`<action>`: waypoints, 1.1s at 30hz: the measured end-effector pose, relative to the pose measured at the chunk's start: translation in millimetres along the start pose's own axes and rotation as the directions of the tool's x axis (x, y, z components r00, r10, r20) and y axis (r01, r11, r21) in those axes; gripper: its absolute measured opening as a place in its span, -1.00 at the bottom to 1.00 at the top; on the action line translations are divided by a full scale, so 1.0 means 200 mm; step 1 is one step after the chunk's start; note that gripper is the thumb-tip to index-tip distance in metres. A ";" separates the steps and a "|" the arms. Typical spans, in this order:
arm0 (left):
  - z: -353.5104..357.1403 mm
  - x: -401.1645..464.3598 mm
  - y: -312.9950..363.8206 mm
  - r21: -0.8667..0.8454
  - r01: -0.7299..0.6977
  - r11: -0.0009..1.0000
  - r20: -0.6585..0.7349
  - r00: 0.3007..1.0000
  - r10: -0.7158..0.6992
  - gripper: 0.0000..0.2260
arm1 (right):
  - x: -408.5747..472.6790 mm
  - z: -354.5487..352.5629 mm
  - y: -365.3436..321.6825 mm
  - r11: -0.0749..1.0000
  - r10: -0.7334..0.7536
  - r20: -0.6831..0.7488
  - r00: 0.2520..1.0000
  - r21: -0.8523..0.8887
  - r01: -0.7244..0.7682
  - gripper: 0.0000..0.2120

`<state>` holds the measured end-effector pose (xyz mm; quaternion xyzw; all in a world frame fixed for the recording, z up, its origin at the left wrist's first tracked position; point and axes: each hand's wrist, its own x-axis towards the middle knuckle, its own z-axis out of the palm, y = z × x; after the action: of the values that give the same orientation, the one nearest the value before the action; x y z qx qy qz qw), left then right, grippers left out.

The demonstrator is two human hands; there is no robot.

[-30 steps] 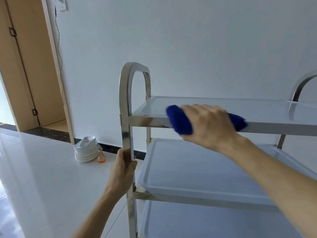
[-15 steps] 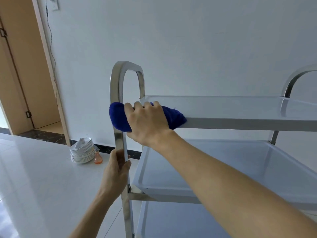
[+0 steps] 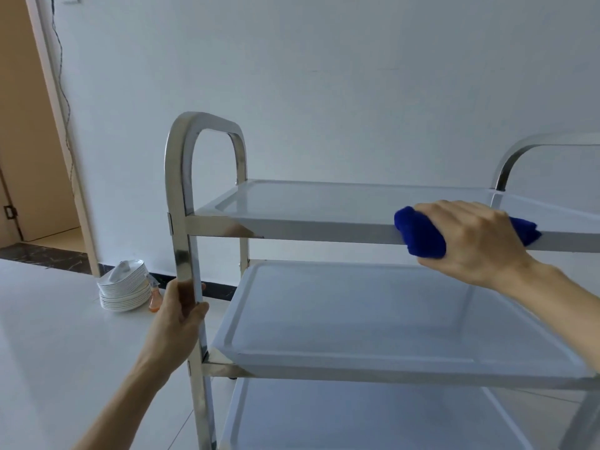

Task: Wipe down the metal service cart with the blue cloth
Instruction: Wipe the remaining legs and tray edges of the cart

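right hand [image 3: 477, 241] wraps cloth [image 3: 418, 237] over top shelf [image 3: 324, 227] rim to wipe | left hand [image 3: 177, 323] clasps post [image 3: 183, 228], steadying cart [image 3: 357, 323]

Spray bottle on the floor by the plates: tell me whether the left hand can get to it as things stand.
Probably yes, but not at once. The left hand grips the cart's upright post and must let go first. The spray bottle stands beside the plate stack, with open floor between.
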<state>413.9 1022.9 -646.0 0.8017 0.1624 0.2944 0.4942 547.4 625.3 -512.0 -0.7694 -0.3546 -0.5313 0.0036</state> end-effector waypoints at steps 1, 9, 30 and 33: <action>0.00 0.00 0.03 0.044 -0.006 0.999 -0.036 0.999 0.007 -0.74 | -0.01 0.01 0.01 1.000 -0.005 -0.011 1.000 -0.006 0.005 -0.65; 0.05 -0.19 0.62 0.267 -0.622 0.736 -0.272 0.684 0.677 -0.64 | 0.01 0.03 -0.03 1.000 -0.002 -0.028 1.000 -0.004 0.002 -0.68; 0.35 0.06 0.83 0.612 -0.709 0.351 0.358 0.643 0.677 -0.55 | -0.18 -0.11 0.22 0.987 0.129 0.059 0.990 -0.102 -0.122 -0.66; 0.30 0.08 0.80 0.592 -0.695 0.408 0.326 0.669 0.668 -0.55 | -0.25 -0.14 0.30 0.981 0.153 0.047 0.987 -0.130 -0.145 -0.65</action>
<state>459.9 916.9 -519.4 0.9230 -0.0924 0.3735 0.0080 548.8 542.3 -517.8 -0.8071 -0.2616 -0.5290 -0.0154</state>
